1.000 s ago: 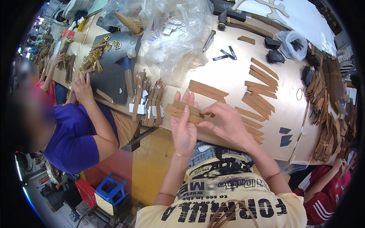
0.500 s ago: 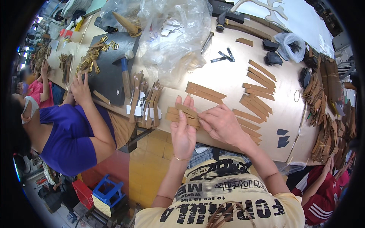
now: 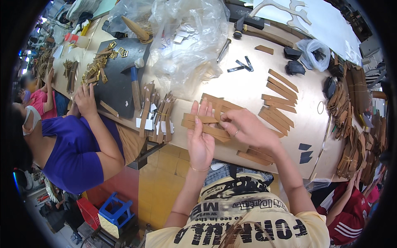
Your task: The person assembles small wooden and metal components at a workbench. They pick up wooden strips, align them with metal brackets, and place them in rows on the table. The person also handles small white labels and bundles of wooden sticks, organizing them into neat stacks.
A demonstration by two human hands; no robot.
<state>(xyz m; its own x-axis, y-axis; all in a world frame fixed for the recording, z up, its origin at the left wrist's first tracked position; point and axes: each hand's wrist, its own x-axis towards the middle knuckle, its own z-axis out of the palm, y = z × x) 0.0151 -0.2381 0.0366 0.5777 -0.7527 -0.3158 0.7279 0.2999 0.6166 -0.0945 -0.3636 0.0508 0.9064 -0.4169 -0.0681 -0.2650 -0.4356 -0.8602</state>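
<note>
My left hand (image 3: 202,144) is palm up, its thumb pressed over several flat brown leather strips (image 3: 206,126) that lie across the fingers. Beside it, my right hand (image 3: 248,129) pinches a brown strip at the right end of that bunch. The pinching fingertips are partly hidden. Just beyond my hands a pair of brown strips (image 3: 233,106) lies on the table, and more brown strips (image 3: 255,156) rest near my right forearm. Further right, several pointed-end strips (image 3: 278,116) are laid out in small groups.
Bundled straps with white tags (image 3: 159,115) stand left of my hands, near a hammer (image 3: 135,84) on a black board. A clear plastic bag (image 3: 186,53) lies beyond. Piled leather strips (image 3: 347,120) border the right side. A co-worker in purple (image 3: 78,144) sits to the left.
The strips in my left hand have spread out to the right. My right hand has shifted slightly right and up. The loose strips near my right forearm have moved lower and left.
</note>
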